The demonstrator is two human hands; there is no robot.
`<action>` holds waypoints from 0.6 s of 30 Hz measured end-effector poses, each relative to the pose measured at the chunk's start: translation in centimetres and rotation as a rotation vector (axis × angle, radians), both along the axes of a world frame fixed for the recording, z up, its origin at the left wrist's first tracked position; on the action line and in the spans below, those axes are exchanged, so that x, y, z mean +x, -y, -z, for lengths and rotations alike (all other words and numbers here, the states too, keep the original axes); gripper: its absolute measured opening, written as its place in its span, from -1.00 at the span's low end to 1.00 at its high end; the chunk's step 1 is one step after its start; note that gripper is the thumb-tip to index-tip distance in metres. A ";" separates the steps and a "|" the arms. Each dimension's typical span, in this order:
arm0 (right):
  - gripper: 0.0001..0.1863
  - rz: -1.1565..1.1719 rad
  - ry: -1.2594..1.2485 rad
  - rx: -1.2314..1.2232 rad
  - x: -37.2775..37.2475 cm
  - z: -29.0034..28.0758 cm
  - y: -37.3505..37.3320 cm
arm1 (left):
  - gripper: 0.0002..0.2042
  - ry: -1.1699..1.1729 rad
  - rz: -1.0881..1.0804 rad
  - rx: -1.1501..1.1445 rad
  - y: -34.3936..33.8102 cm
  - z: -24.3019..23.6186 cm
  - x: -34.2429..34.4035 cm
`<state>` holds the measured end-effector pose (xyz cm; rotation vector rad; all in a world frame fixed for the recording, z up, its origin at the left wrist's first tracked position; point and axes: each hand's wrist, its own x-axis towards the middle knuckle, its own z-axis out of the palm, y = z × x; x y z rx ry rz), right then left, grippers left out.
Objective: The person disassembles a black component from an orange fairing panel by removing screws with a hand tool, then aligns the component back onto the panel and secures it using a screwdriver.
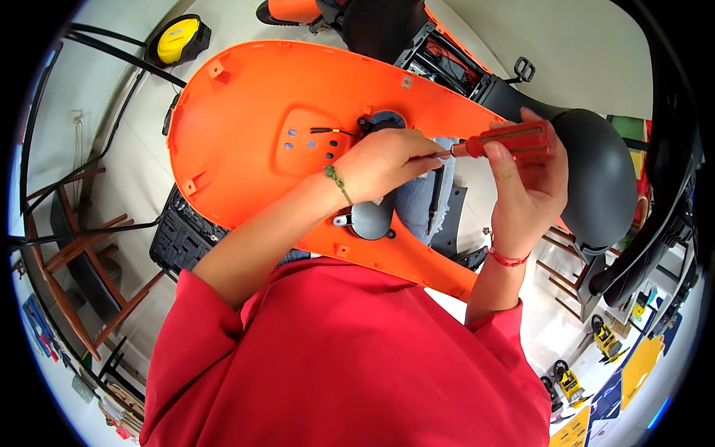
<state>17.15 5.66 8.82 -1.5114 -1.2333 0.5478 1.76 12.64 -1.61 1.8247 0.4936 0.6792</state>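
Note:
My right hand (521, 186) grips a red-handled screwdriver (520, 140), held level with its shaft pointing left to my left hand (383, 164). The fingers of my left hand are closed at the screwdriver's tip; what they pinch is hidden. Beneath that hand lies a dark grey rounded fitting (370, 222) with a small silver tab, and a black round part (387, 119) shows just behind it. A large orange panel (234, 119) with mounting tabs and several small holes spans the view under my arms. A short cable (328, 130) with a yellow band rests on it.
An open scooter body (439, 67) with a black seat (596, 179) stands behind and to the right. A black tool case (182, 231) lies at left, near wooden chairs (89, 261). A yellow-and-black object (176, 39) sits at the back left. Denim-clad leg (413, 208) shows under the panel.

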 end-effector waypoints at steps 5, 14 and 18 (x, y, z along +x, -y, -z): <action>-0.45 -0.200 -0.224 0.094 0.9 0.2 -0.2 | -0.79 -0.097 0.100 0.038 -1.4 -0.7 -0.4; -0.42 -0.075 -0.057 -0.037 0.8 0.7 -1.1 | -0.86 -0.055 -0.015 0.039 -1.5 -0.4 0.0; -0.47 -0.235 -0.361 0.120 1.1 1.4 -1.4 | -0.85 -0.164 -0.033 0.119 -1.6 -0.1 0.1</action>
